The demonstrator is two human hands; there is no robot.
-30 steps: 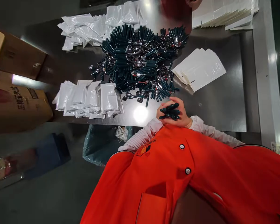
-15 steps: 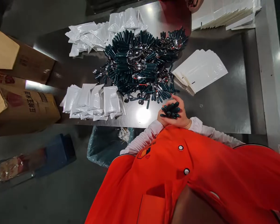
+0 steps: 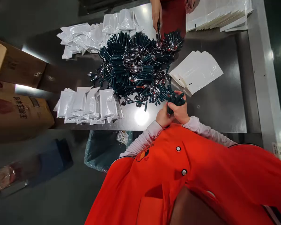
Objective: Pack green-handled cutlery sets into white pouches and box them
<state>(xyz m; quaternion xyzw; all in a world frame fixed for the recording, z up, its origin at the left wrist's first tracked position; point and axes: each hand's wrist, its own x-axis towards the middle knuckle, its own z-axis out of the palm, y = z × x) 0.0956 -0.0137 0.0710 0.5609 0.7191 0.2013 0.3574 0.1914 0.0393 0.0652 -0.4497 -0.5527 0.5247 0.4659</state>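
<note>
Head view showed the left hand and right hand with fingers wrapped around 1 bundle of dark-handled cutlery, near the spoon pile on the surface.

Overhead light, patchy. Brightest spot: a blown-out white glare on the steel tabletop, near its front edge; a paler shine sits farther back. Small hard glints on the spoons — their dark handles run together in places. White pouches show bright, with shiny creases. Orange-red apron well lit and strongly saturated, shadow in the folds. Floor dim, grey-green; top left and far right nearly black. Cartons dull, stretched toward the left margin — wide-angle distortion. Clear-wrapped packet and blue container soft, smeared. Middle reasonably crisp.
</note>
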